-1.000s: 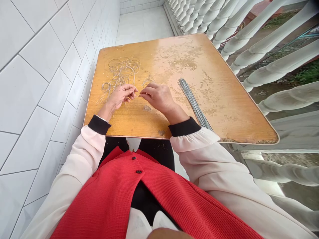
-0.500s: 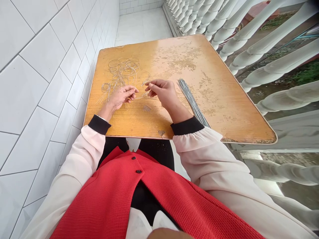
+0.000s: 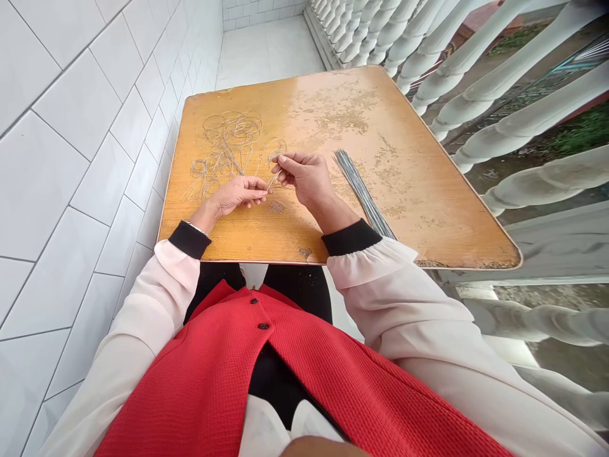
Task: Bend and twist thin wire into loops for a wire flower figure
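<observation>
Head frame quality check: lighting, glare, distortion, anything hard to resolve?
Head view: soft even daylight, faint shadows; mild sheen across the table; wide-angle lens bows the balusters and tiled wall; the thin wire pinched between left hand and right hand is barely resolved; the bent wire loops blend into the wood.
</observation>
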`<state>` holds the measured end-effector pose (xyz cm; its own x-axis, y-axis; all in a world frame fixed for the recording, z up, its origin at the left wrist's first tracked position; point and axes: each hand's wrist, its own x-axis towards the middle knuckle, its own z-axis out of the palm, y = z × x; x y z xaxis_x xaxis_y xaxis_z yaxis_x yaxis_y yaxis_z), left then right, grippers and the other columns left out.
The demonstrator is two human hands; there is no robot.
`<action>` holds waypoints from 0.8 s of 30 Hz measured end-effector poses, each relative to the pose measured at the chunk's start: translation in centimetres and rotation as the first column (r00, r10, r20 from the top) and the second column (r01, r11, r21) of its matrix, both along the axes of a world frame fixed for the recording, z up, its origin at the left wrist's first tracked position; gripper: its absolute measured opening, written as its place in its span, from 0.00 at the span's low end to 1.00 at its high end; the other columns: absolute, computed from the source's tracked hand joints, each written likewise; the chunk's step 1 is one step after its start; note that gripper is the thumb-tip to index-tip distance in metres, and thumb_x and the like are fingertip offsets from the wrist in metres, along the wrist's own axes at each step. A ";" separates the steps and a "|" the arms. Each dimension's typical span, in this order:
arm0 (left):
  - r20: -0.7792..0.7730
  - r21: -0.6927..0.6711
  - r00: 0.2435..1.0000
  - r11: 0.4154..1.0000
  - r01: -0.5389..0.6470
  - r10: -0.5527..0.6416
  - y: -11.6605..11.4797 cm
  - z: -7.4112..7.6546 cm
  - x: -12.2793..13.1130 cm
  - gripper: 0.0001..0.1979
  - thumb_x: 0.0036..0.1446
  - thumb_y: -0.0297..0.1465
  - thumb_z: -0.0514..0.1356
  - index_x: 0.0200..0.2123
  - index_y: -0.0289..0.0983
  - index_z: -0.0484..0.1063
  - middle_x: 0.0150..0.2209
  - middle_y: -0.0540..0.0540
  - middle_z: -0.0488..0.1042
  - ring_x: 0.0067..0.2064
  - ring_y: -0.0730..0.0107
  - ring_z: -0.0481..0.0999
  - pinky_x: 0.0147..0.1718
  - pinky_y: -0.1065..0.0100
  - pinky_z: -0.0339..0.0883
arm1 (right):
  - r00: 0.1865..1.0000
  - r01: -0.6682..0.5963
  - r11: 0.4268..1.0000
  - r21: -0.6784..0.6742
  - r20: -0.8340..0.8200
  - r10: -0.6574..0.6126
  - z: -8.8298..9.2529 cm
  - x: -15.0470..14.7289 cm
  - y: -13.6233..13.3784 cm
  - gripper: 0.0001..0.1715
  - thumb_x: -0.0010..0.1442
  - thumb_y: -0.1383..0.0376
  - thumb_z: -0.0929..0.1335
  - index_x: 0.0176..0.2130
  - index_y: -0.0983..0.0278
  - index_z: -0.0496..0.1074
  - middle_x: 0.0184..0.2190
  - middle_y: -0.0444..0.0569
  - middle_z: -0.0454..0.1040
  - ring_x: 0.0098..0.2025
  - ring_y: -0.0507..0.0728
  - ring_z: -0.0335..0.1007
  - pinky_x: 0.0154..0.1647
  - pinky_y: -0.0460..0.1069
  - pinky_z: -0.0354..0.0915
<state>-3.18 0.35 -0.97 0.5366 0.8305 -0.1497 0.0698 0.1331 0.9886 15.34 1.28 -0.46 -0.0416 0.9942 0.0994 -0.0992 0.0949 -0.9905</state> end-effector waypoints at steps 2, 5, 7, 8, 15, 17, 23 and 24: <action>-0.022 0.000 1.000 1.000 -0.009 0.009 0.0 0.1 0.0 0.02 0.58 0.21 0.63 0.33 0.31 0.75 0.29 0.51 0.75 0.28 0.84 0.71 0.24 0.77 0.55 | 1.000 0.020 1.000 -0.006 0.008 -0.020 0.1 0.0 -0.1 0.09 0.62 0.62 0.75 0.31 0.63 0.77 0.26 0.45 0.77 0.22 0.46 0.67 0.22 0.42 0.64; -0.037 -0.026 0.999 0.999 -0.022 0.021 -0.1 0.2 0.1 0.03 0.59 0.21 0.61 0.32 0.31 0.72 0.31 0.49 0.78 0.29 0.82 0.75 0.24 0.76 0.55 | 0.999 0.044 0.999 -0.009 0.027 -0.044 0.1 0.0 -0.1 0.09 0.63 0.63 0.74 0.31 0.64 0.77 0.26 0.45 0.77 0.21 0.46 0.67 0.22 0.42 0.64; -0.022 -0.056 0.999 0.998 -0.034 0.033 -0.1 0.2 0.2 0.03 0.61 0.21 0.60 0.33 0.32 0.70 0.31 0.48 0.79 0.31 0.79 0.79 0.25 0.76 0.57 | 0.998 0.054 0.998 -0.008 0.034 -0.054 0.1 0.1 -0.1 0.10 0.63 0.63 0.74 0.31 0.64 0.77 0.26 0.45 0.77 0.21 0.46 0.67 0.23 0.43 0.64; -0.013 -0.068 0.999 0.997 -0.038 0.037 -0.2 0.2 0.2 0.04 0.62 0.21 0.59 0.34 0.32 0.69 0.31 0.48 0.79 0.32 0.78 0.80 0.26 0.76 0.59 | 0.998 0.058 0.998 -0.006 0.037 -0.058 0.0 0.1 0.0 0.10 0.63 0.62 0.74 0.31 0.64 0.77 0.26 0.46 0.77 0.22 0.46 0.67 0.23 0.43 0.65; -0.020 -0.085 0.998 0.994 -0.066 0.065 -0.3 0.3 0.5 0.06 0.65 0.20 0.58 0.34 0.32 0.68 0.28 0.48 0.80 0.28 0.78 0.81 0.26 0.77 0.64 | 0.995 0.045 0.999 0.028 0.084 -0.047 0.0 0.2 0.2 0.12 0.64 0.59 0.73 0.32 0.62 0.75 0.25 0.45 0.76 0.25 0.50 0.72 0.28 0.45 0.68; -0.015 -0.084 0.998 0.994 -0.070 0.069 -0.3 0.2 0.6 0.05 0.65 0.20 0.58 0.34 0.32 0.69 0.28 0.48 0.80 0.28 0.78 0.81 0.26 0.77 0.64 | 0.995 0.042 0.998 0.041 0.093 -0.045 0.0 0.1 0.3 0.12 0.64 0.58 0.73 0.32 0.62 0.75 0.25 0.45 0.75 0.25 0.50 0.72 0.29 0.45 0.69; -0.016 -0.087 0.998 0.994 -0.059 0.058 -0.5 0.4 0.7 0.05 0.65 0.25 0.62 0.35 0.32 0.69 0.29 0.48 0.81 0.29 0.76 0.82 0.29 0.76 0.67 | 0.996 0.057 0.998 0.036 0.070 -0.059 -0.3 0.3 0.5 0.12 0.65 0.58 0.73 0.33 0.62 0.75 0.26 0.45 0.76 0.25 0.49 0.72 0.29 0.45 0.69; -0.029 -0.088 0.998 0.995 -0.057 0.054 -0.6 0.6 0.6 0.05 0.65 0.27 0.62 0.36 0.32 0.70 0.29 0.47 0.81 0.30 0.76 0.83 0.29 0.76 0.68 | 0.996 0.061 0.998 0.029 0.064 -0.062 -0.3 0.3 0.5 0.12 0.65 0.58 0.73 0.33 0.62 0.76 0.26 0.45 0.77 0.25 0.49 0.72 0.28 0.45 0.70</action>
